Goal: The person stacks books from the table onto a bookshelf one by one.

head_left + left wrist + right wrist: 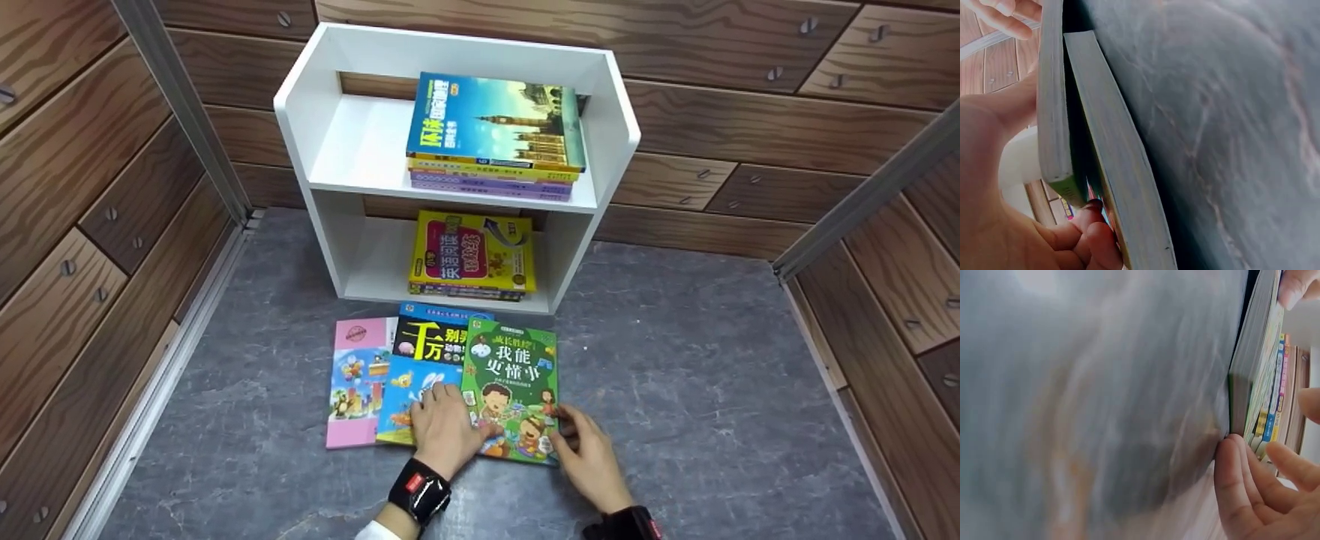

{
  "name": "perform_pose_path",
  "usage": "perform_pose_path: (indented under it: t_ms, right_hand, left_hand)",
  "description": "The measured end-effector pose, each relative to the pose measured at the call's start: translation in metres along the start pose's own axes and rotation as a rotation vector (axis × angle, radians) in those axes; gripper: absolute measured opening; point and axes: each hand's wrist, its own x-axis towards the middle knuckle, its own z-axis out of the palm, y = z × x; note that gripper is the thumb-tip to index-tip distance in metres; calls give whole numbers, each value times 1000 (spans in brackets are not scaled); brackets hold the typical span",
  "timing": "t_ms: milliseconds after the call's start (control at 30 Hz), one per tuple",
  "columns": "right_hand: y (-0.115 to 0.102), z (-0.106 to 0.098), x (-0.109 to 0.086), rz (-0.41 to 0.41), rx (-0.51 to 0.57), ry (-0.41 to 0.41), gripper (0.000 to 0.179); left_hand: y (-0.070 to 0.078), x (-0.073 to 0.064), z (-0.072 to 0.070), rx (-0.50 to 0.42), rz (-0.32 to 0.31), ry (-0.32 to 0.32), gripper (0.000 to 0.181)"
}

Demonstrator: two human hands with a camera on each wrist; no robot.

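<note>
A green children's book lies with its left side over a blue and black book, which overlaps a pink-edged book on the floor. My left hand grips the green book's left side, thumb on the cover and fingers at the edge over the blue book. In the left wrist view, a narrow gap separates the green book's page block from the book below. My right hand holds the green book's lower right edge, fingertips low against the pages, thumb above.
Behind the books stands a white two-tier shelf. A stack topped by a blue book with a clock tower sits on its upper tier; a stack under a yellow book is on the lower. Wood-patterned panels enclose the grey floor.
</note>
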Motion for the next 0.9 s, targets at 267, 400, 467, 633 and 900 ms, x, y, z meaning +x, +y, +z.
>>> perform_pose_path:
  t_ms: [267, 400, 467, 633, 900]
  right_hand:
    - [0, 1, -3, 14, 15, 0, 44]
    - [1, -1, -4, 35, 34, -19, 45]
    - [0, -3, -4, 41, 41, -23, 45]
    - [-1, -8, -5, 82, 71, -32, 49]
    - [-6, -10, -6, 147, 162, -27, 66]
  left_hand:
    - [-5, -1, -2, -150, 18, -11, 59]
    - [-11, -1, -10, -328, 69, -98, 44]
    - [-14, -1, -15, -422, 98, -158, 38]
    - [-16, -4, -23, -666, 151, -295, 26]
    - [-10, -9, -35, -965, 232, -353, 25]
